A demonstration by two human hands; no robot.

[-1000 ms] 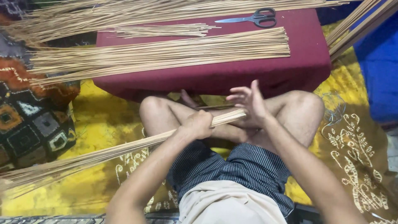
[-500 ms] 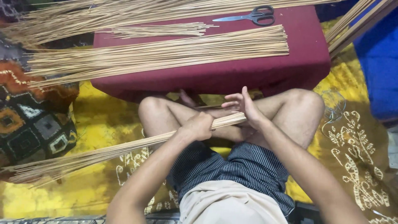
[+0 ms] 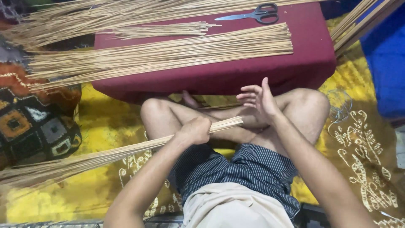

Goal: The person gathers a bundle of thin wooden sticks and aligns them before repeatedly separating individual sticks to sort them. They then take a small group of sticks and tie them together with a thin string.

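Note:
I sit cross-legged on a yellow patterned cloth [image 3: 105, 126]. My left hand [image 3: 195, 130] is closed round a long bundle of thin tan sticks [image 3: 105, 156] that runs from my lap down to the left. The bundle's cut ends [image 3: 234, 122] stick out past my fist. My right hand [image 3: 258, 100] hovers open just beyond those ends, fingers spread, touching nothing.
A low maroon cushioned table [image 3: 236, 71] stands in front of my knees, carrying rows of tan sticks [image 3: 168, 52] and a pair of black-handled scissors [image 3: 253, 14]. More sticks lie at the far left and far right. A patchwork cushion [image 3: 33, 126] sits left; blue fabric [image 3: 384, 55] right.
My right hand has lifted off the ends of the stick bundle and moved right, opening. The left hand keeps its grip and the bundle's ends now show bare.

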